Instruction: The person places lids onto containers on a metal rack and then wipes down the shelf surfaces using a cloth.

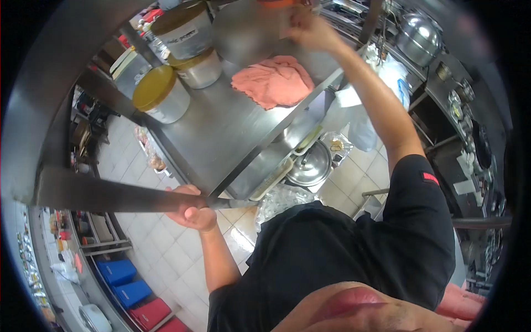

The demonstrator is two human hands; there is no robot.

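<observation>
My left hand [193, 217] is at a metal post [121, 193], with fingers showing on one side and the thumb on the other; the post hides the middle of the hand. My right hand [310, 30] reaches over the far end of the steel table [204, 133], its fingers smeared by motion. Near it are an orange thing [275, 3], cut off by the top edge, and a blurred grey, rounded shape [243, 36]. A crumpled pink cloth [275, 83] lies on the table below that hand.
Lidded tubs [185, 33] stand at the table's far left, one with a yellowish lid [153, 88] near the edge. Under the table are a round metal lid [311, 163] and clear plastic [285, 203]. Blue bins [133, 293] sit lower left; a steel bowl [419, 39] is upper right.
</observation>
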